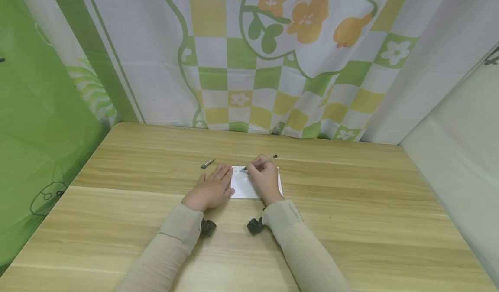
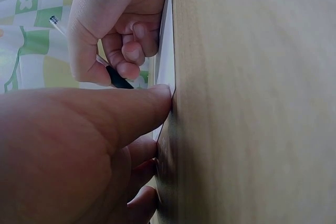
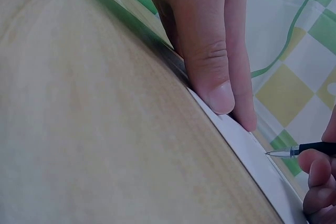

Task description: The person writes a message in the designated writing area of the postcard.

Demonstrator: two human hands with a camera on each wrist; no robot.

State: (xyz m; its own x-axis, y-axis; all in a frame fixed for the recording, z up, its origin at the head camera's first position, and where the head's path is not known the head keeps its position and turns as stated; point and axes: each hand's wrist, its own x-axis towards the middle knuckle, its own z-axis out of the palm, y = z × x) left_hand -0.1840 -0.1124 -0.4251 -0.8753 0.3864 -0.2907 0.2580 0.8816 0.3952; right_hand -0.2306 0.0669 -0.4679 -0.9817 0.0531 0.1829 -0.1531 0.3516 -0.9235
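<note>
A small white sheet of paper [image 1: 243,188] lies on the wooden table, with a small dark mark near its upper left corner. My left hand [image 1: 212,189] rests flat on the paper's left edge, fingers extended; its thumb [image 2: 142,106] presses the near corner in the left wrist view. My right hand [image 1: 266,179] pinches a pen [image 3: 310,149] with a clear tip and dark grip, over the paper's upper part. In the right wrist view the pen's point is at or just above the paper; I cannot tell whether it touches.
A pen cap [image 1: 208,163] lies on the table [image 1: 351,222] just beyond my left hand. Black wrist-camera mounts [image 1: 255,226] sit at both cuffs. A patterned curtain [image 1: 241,66] hangs behind the table's far edge, with green cloth [image 1: 43,110] at the left.
</note>
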